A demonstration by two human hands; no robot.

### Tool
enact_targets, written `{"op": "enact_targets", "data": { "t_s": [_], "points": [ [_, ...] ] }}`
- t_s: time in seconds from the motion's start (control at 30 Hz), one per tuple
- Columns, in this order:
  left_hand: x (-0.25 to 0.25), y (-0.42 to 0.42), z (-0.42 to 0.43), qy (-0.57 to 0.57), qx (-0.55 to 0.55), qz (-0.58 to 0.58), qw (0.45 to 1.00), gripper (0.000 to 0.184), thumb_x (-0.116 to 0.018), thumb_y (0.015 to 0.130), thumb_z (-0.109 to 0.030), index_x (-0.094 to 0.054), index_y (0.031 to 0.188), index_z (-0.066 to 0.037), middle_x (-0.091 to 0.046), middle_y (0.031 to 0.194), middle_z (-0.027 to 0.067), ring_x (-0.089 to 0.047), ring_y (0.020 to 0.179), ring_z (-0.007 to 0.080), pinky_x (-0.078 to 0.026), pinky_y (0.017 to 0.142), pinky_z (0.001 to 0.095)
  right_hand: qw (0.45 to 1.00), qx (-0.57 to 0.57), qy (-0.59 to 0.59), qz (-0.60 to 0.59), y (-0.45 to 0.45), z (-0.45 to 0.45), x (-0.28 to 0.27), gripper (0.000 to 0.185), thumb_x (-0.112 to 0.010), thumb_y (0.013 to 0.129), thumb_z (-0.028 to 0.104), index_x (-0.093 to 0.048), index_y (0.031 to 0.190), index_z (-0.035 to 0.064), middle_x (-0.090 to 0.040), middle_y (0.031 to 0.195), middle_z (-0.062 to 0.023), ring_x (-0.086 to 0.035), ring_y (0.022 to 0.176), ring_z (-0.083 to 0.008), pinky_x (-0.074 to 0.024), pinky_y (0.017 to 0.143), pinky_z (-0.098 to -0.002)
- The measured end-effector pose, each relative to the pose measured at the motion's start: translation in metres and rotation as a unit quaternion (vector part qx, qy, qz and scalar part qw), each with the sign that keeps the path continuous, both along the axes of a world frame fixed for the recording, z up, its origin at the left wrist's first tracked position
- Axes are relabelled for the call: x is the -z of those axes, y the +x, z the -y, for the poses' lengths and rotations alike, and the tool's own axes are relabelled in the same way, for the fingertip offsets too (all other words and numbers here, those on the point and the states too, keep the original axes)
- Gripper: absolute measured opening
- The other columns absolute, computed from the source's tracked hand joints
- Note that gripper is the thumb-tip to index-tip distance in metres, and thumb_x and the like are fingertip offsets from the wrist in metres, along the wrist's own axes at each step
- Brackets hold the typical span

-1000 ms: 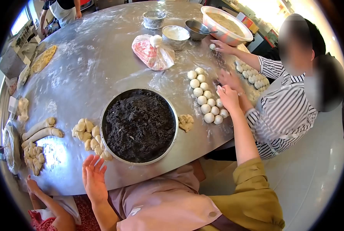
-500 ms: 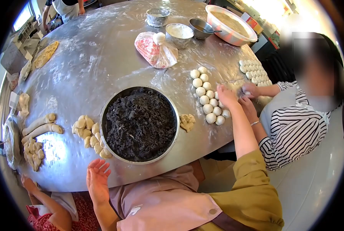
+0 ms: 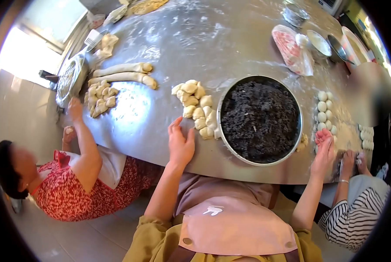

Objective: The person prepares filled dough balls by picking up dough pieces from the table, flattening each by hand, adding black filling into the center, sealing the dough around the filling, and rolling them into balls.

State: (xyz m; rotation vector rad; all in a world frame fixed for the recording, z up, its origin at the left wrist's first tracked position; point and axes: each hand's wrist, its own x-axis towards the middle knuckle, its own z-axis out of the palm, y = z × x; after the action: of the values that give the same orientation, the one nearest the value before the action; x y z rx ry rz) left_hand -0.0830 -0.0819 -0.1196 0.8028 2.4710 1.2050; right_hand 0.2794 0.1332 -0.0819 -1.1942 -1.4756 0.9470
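Head view: balls lined up, plenty of dough unshaped

Two bare hands are over the near edge of the tabletop (image 3: 230, 172). The left hand (image 3: 181, 146) is slack and empty, fingers apart, just beside roughly a dozen cut dough pieces (image 3: 198, 114). The right hand (image 3: 324, 150) is loosely curled at the pale balls (image 3: 321, 117); whether it pinches anything does not show. Between the hands stands one round pan (image 3: 261, 164), full almost to its rim with dark crumbs (image 3: 261, 118), so little of them seems used. One dough lump (image 3: 303, 142) peeks out at the pan's right.

The shaping looks partway along. At least eight balls show clear of the right hand, in two lines; beyond, one co-worker in stripes (image 3: 357, 214) sits near more small pale pieces (image 3: 366, 136), too crowded to count. On the left, by a second co-worker in red (image 3: 79, 192), one pile of cut dough (image 3: 100, 98) and two long rolls (image 3: 123, 68) remain unshaped.

Farther off lie one tied bag (image 3: 291, 50) and three small metal bowls (image 3: 296, 19).
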Motion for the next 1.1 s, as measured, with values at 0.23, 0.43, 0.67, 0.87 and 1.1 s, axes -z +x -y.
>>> {"op": "enact_targets", "data": {
  "t_s": [0.23, 0.43, 0.67, 0.87, 1.1],
  "points": [
    [0.006, -0.04, -0.035, -0.016, 0.07, -0.03, 0.997, 0.038, -0.058, 0.081, 0.002, -0.057, 0.117, -0.009, -0.053, 0.119, 0.0181, -0.057, 0.102, 0.0353, -0.048, 0.088, 0.0392, 0.998, -0.012, 0.028, -0.052, -0.07, 0.037, -0.018, 0.032, -0.039, 0.104, 0.024, -0.057, 0.109, -0.002, -0.061, 0.093, -0.0078, -0.058, 0.086, -0.0147, -0.0477, 0.081, -0.028],
    [0.011, -0.055, 0.011, 0.143, 0.056, -0.039, 0.987, 0.027, -0.051, 0.077, 0.011, -0.061, 0.097, -0.003, -0.06, 0.109, 0.0166, -0.061, 0.095, 0.0344, -0.051, 0.082, 0.0373, 0.997, 0.013, 0.059, -0.057, -0.091, 0.05, -0.011, 0.027, -0.041, 0.103, 0.019, -0.058, 0.106, -0.0014, -0.061, 0.091, -0.0063, -0.058, 0.082, -0.0126, -0.048, 0.074, -0.0252],
    [-0.008, -0.034, 0.049, 0.032, 0.083, -0.11, 0.99, 0.028, -0.064, 0.07, -0.006, -0.058, 0.097, -0.002, -0.059, 0.105, 0.017, -0.059, 0.088, 0.0325, -0.048, 0.076, 0.0373, 0.996, 0.047, 0.012, -0.079, -0.102, 0.044, 0.002, 0.029, -0.04, 0.104, 0.023, -0.058, 0.107, 0.0003, -0.061, 0.091, -0.0055, -0.056, 0.081, -0.0121, -0.0462, 0.074, -0.0252],
    [0.033, -0.036, 0.007, -0.119, 0.056, -0.248, 0.96, 0.016, -0.063, 0.079, -0.011, -0.062, 0.094, -0.006, -0.06, 0.099, 0.0136, -0.055, 0.098, 0.0332, -0.044, 0.085, 0.0393, 0.995, 0.084, -0.024, -0.046, -0.107, 0.043, -0.006, 0.03, -0.043, 0.103, 0.025, -0.06, 0.104, 0.0009, -0.063, 0.086, -0.0051, -0.057, 0.076, -0.0102, -0.0475, 0.071, -0.0243],
    [0.032, -0.036, 0.016, -0.098, 0.115, -0.274, 0.95, 0.041, -0.052, 0.082, -0.001, -0.055, 0.123, 0.002, -0.055, 0.122, 0.018, -0.046, 0.12, 0.0383, -0.039, 0.1, 0.0415, 0.996, 0.089, 0.016, 0.003, -0.116, 0.048, -0.007, 0.02, -0.047, 0.101, 0.016, -0.058, 0.103, -0.0006, -0.062, 0.09, -0.0062, -0.059, 0.08, -0.0111, -0.0487, 0.072, -0.0247]
  ]
}}
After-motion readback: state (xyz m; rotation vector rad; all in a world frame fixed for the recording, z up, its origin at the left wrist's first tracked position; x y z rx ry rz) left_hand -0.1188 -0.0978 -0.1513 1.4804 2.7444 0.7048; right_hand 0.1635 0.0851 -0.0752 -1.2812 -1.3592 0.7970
